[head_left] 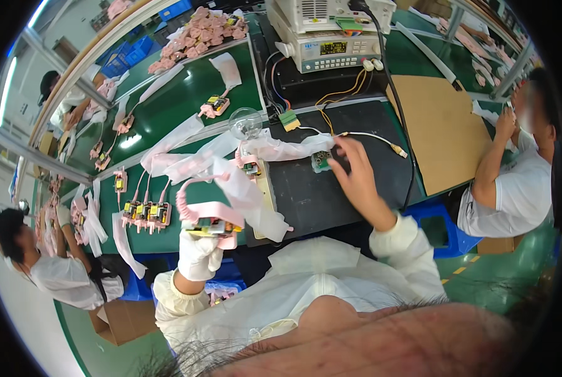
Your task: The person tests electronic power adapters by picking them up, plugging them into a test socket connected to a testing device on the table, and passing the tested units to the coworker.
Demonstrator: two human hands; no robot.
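Observation:
My left hand, in a white glove, is closed around a pink power adapter and holds it up above the table's near edge. The adapter's housing is open on one side, so its circuit board and yellow parts show. A pink cord with a ribbed sleeve runs from it into a white wrapping. Over the black mat my bare right hand is open, thumb and fingers apart. Its fingertips are beside a small green circuit board and the end of a wrapped cable; whether they touch is unclear.
Several open adapters lie at left, another farther back. A clear glass bulb stands mid-table near another adapter. Bench instruments with loose wires stand behind, cardboard lies right. Co-workers sit on both sides.

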